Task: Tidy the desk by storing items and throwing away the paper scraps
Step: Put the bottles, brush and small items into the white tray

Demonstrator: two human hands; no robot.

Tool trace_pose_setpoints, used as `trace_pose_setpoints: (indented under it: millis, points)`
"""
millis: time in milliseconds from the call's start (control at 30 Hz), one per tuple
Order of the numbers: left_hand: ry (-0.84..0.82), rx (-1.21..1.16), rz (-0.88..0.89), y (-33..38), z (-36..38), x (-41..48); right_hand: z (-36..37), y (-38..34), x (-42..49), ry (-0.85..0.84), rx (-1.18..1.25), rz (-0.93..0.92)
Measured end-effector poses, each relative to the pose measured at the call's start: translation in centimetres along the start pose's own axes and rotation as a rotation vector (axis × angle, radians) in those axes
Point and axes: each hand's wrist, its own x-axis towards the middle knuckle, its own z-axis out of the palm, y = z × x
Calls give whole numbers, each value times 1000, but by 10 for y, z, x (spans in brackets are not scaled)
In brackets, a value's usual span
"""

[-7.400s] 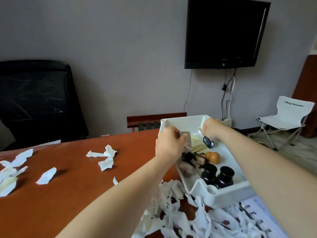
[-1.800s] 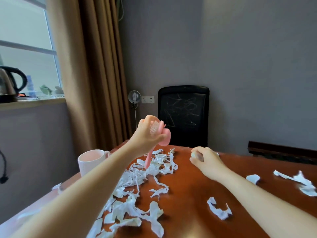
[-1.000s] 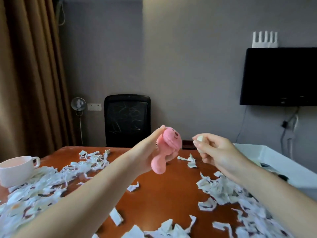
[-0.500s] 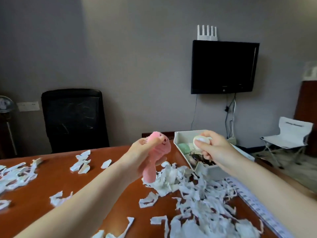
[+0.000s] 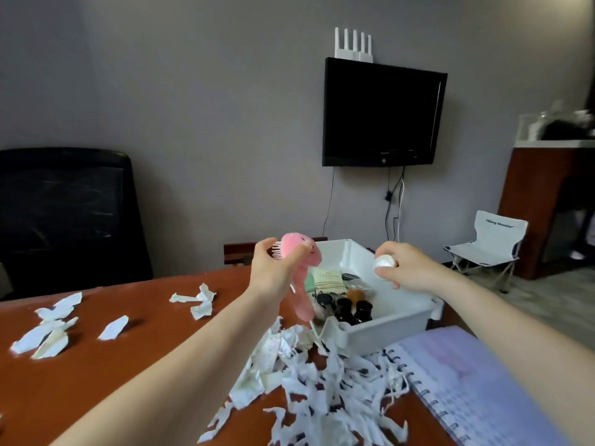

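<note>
Hands: two, left hand [image 5: 270, 272] and right hand [image 5: 409, 272]. Pink brush [image 5: 301, 252]: one. White ball [image 5: 384, 262]: one. White bin [image 5: 386, 326]: one. Dark jars [image 5: 344, 307]: two (other bin contents too cluttered to count). Spiral notebook [image 5: 476, 391]: one. Chairs: two, one black office chair [image 5: 64, 217] and one white folding chair [image 5: 492, 239]. Wall screen [image 5: 383, 114]: one. Router [image 5: 353, 46]: one, five antennas. Paper scraps [image 5: 322, 381]: too many to count.

Arms fwd, raised; L hand [image 5: 272, 273] tight round pink brush [image 5: 302, 300], R hand [image 5: 409, 272] round white ball [image 5: 384, 262].
</note>
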Motion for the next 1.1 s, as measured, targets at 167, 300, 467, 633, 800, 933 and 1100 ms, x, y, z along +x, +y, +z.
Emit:
trace_pose_setpoints:
  millis: [167, 300, 467, 633, 800, 933, 1100]
  points:
    - [8, -40, 43, 2, 18, 27, 10, 10, 28, -76, -134, 27]
    - [-65, -28, 55, 3, 36, 44, 18, 10, 41, -183, -268, 34]
    - [-111, 37, 3, -8, 57, 55, 24, 14, 49, -320, -397, 171]
    - [-84, 63, -2, -23, 59, 61, 37, 25, 63, -343, -384, 275]
    - [-74, 66, -28, -26, 53, 58, 40, 24, 72, -358, -422, 293]
    - [-78, 69, -44, -29, 46, 58, 39, 17, 74, -338, -545, 297]
    - [-70, 99, -34, -28, 40, 57, 45, 18, 72, -279, -639, 313]
